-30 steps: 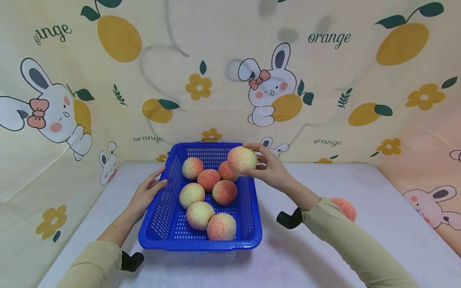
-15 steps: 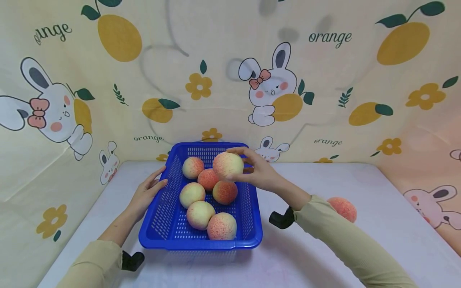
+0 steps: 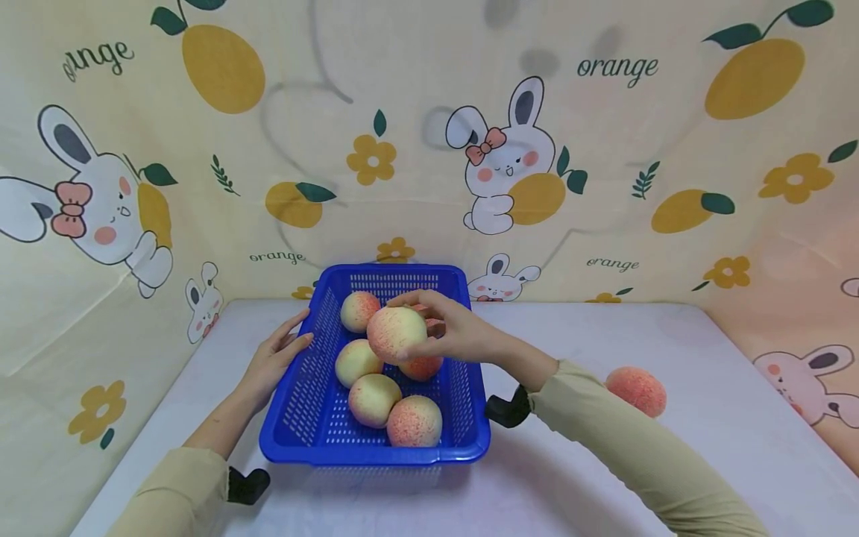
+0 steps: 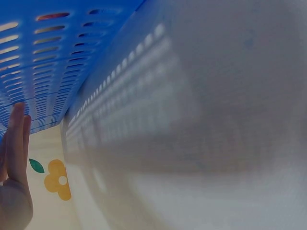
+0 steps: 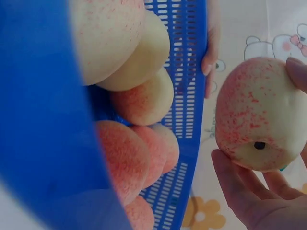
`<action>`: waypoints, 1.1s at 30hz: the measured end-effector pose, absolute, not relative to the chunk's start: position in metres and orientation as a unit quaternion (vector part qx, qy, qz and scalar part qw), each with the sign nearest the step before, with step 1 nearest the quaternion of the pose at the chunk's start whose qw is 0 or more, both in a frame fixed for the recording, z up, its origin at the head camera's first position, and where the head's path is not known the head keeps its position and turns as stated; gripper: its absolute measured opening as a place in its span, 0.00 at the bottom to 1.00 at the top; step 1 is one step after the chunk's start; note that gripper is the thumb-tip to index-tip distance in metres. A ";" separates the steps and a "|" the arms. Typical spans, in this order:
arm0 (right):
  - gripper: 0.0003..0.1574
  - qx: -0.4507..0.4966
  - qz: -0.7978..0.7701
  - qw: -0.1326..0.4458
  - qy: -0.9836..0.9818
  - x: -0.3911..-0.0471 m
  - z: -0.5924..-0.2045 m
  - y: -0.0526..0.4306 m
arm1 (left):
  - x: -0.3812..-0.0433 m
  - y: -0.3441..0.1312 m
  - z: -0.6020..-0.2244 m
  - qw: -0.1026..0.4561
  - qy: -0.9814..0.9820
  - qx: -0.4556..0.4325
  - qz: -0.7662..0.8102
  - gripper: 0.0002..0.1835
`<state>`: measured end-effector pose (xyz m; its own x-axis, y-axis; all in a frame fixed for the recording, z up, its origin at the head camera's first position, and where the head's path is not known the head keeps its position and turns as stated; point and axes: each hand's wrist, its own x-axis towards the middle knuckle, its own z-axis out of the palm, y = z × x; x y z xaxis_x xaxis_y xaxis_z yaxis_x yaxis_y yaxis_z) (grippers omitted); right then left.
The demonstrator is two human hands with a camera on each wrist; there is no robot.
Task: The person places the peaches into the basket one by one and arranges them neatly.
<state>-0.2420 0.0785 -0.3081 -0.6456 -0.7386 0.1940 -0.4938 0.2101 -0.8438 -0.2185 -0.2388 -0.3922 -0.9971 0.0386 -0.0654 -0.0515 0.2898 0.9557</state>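
Note:
My right hand grips a pale yellow peach with a pink blush, thumb and fingers curled round it, above the blue basket. In the right wrist view the held peach shows a dark stem hole and hangs beside the basket wall. Several other peaches, among them a yellow one and a speckled pink one, lie in the basket; some are partly hidden behind the right hand. My left hand rests with extended fingers against the basket's left side; the left wrist view shows its fingers at the slotted wall.
One more pink peach lies on the white table, right of the basket and partly behind the right sleeve. A patterned cloth with rabbits and fruit hangs behind the table and along its sides.
My right hand has carried the pale peach leftward and a little lower, from over the basket's right rim to over its middle. The left hand and the basket stay put.

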 end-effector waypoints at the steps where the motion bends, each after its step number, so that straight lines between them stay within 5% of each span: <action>1: 0.37 -0.404 -0.481 0.133 0.766 -0.241 -0.308 0.077 | -0.219 -0.239 -0.392 0.037 0.802 -0.004 0.596 0.35; 33: 0.38 -0.500 -0.366 0.290 0.729 -0.228 -0.316 0.023 | -0.220 -0.238 -0.392 0.036 0.804 -0.008 0.594 0.34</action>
